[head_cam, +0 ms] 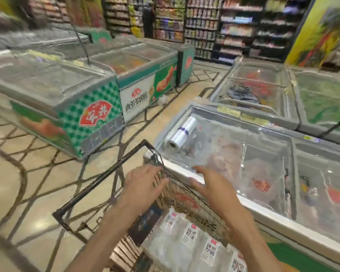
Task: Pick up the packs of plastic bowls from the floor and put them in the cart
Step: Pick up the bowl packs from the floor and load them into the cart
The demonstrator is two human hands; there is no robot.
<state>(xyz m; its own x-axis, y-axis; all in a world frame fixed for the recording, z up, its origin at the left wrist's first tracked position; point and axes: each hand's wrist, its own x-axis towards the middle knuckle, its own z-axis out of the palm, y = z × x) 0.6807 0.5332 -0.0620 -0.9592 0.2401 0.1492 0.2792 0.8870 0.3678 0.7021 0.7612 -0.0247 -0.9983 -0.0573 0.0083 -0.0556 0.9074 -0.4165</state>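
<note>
A wire shopping cart [98, 190] with a black rim stands right below me in the head view. Several clear packs of plastic bowls [186, 244] with white and red labels lie inside it. My left hand [143, 185] hovers over the cart's front part, fingers spread and holding nothing. My right hand [206, 185] is above the cart's right wall, fingers also apart and empty. No pack shows on the floor.
A chest freezer [261, 213] with glass lids presses against the cart's right side, a roll of plastic bags [182, 132] on top. More freezers [71, 107] line the left across a patterned tile aisle [24, 193]. Shelves and a person stand far back.
</note>
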